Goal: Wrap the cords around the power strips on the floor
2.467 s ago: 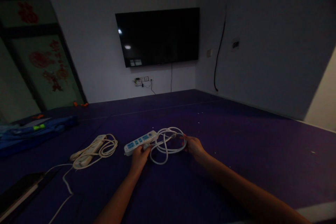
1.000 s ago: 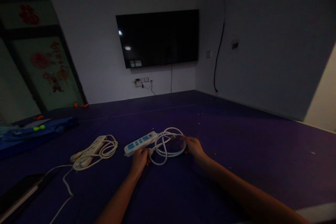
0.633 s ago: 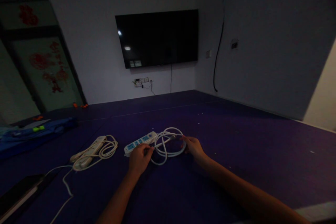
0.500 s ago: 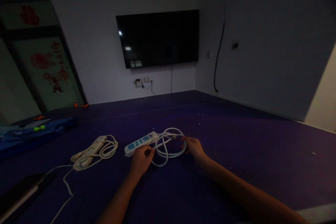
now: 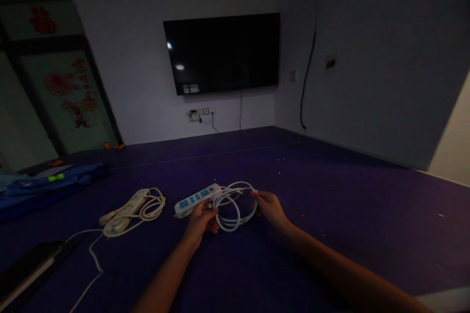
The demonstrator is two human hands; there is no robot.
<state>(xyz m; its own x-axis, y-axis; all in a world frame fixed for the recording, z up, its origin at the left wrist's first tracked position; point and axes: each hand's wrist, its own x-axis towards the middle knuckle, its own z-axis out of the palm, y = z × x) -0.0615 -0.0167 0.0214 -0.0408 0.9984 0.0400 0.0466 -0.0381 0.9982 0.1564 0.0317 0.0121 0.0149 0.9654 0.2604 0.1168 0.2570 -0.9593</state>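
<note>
A white power strip (image 5: 197, 199) with blue socket faces lies on the purple floor covering in front of me. Its white cord (image 5: 237, 225) is gathered in loose loops at the strip's right end. My left hand (image 5: 201, 220) closes on the left side of the loops, partly in front of the strip. On the opposite side, my right hand (image 5: 269, 208) pinches the coil between thumb and fingers. Part of the cord is hidden behind the fingers of both hands.
To the left lies a second power strip (image 5: 132, 208) with its cream cord coiled over it. Nearer is a dark flat device (image 5: 27, 271) beside a thin white cable (image 5: 96, 260). Blue cloth (image 5: 73, 178) lies farther left. A television (image 5: 223, 54) hangs on the far wall.
My left hand has turned and now grips the cord loops from the left. The loops have drawn closer together. My right hand stays at the coil's right side.
</note>
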